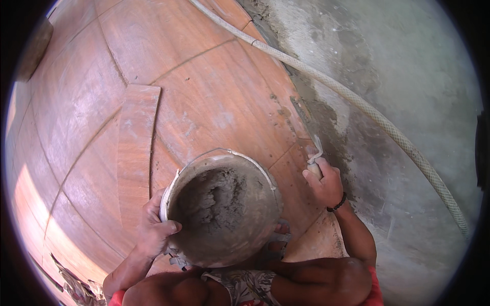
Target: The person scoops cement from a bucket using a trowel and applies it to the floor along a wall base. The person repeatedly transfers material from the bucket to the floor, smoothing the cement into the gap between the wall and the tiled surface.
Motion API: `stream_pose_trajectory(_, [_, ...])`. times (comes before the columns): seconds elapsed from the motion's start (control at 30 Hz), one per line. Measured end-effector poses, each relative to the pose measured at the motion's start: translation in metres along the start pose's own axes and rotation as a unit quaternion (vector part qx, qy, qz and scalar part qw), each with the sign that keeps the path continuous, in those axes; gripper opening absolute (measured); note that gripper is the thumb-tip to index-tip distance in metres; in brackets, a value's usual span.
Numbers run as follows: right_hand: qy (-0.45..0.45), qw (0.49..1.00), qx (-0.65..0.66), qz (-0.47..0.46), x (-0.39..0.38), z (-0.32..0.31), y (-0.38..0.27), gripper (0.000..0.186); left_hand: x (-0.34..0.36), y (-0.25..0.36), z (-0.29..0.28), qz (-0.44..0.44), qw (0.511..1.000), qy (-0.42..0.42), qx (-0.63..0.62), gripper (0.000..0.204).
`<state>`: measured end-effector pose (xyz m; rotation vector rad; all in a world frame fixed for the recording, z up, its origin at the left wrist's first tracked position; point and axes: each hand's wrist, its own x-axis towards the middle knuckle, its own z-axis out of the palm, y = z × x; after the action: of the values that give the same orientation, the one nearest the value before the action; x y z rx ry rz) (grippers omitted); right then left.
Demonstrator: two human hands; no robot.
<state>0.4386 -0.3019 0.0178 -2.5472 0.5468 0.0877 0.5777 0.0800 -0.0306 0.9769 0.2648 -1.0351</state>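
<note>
A round bucket (258, 209) of wet grey mortar (217, 191) is tilted toward me in front of my knees. My left hand (155, 227) grips its left rim, thumb over the edge and fingers outside. The bucket's wire handle (220, 150) lies up around the far side. Off to the right, my right hand (326, 186) is closed around the pale handle of a trowel (315, 169). Its bent metal neck points away from me, over the edge of the tiled floor; the blade is seen nearly edge-on and is hard to make out.
Brown wood-look tiles (204, 97) cover the left and middle, with a loose tile strip (138, 148) on them. Rough grey concrete (408, 76) lies right. A pale hose (352, 94) crosses diagonally. A crumpled bag (76, 285) lies lower left; a rounded brown object (35, 51) stands upper left.
</note>
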Motion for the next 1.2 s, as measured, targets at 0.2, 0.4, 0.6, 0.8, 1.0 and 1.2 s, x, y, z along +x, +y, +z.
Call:
stream_pose_trajectory(0.2, [-0.074,0.925,0.279,0.246,0.068,-0.037,0.008,0.032,0.002,-0.002,-0.003,0.005,1.0,-0.022,0.001,0.072])
stream_pose_trajectory(0.4, [-0.024,0.938,0.259,0.231,0.032,-0.055,-0.027,0.035,-0.001,0.001,-0.011,-0.025,0.999,-0.035,0.016,0.073])
stream_pose_trajectory(0.6, [-0.092,0.925,0.293,0.224,0.038,-0.041,-0.025,0.037,0.001,-0.002,-0.014,0.009,0.997,-0.055,0.049,0.075])
stream_pose_trajectory(0.8, [-0.061,0.916,0.245,0.313,0.011,-0.052,0.013,0.036,0.001,-0.003,-0.01,0.016,0.998,-0.058,-0.015,0.078])
stream_pose_trajectory(1.0, [-0.03,0.934,0.197,0.298,-0.044,-0.088,0.006,0.035,0.003,0.028,0.002,0.046,0.998,-0.019,0.035,0.082])
stream_pose_trajectory(1.2, [-0.088,0.988,0.021,0.128,-0.051,-0.055,-0.003,0.029,0.019,0.06,0.01,0.162,0.986,0.014,0.036,0.08])
